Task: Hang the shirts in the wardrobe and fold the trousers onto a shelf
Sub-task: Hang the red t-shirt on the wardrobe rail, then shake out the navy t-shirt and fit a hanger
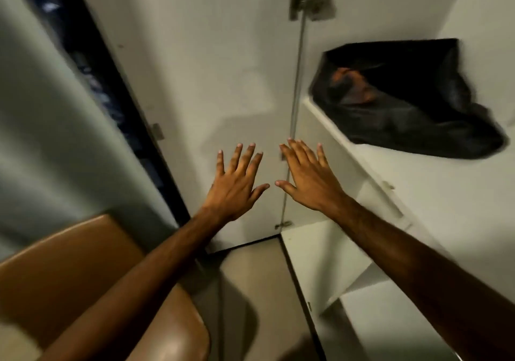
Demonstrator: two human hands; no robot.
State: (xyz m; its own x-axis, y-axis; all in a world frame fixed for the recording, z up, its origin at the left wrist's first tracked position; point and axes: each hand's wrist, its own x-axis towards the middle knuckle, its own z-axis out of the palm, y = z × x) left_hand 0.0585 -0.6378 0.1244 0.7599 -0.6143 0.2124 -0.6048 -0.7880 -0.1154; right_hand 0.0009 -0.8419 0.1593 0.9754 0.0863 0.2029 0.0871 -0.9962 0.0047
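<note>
The trousers (412,101) on the white shelf (376,165) are black. The wardrobe door (217,67) is white. The chair (69,271) is brown.

walls: pale | floor (250,277): beige | brown padded seat (69,277) lower left | light: dim

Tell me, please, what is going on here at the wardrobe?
A person stands at an open white wardrobe with both hands empty. The left hand and right hand are stretched forward, fingers spread, in front of the open door. A dark garment, loosely bundled, lies on a shelf to the right, its edge overhanging. A brown padded seat sits at lower left.
</note>
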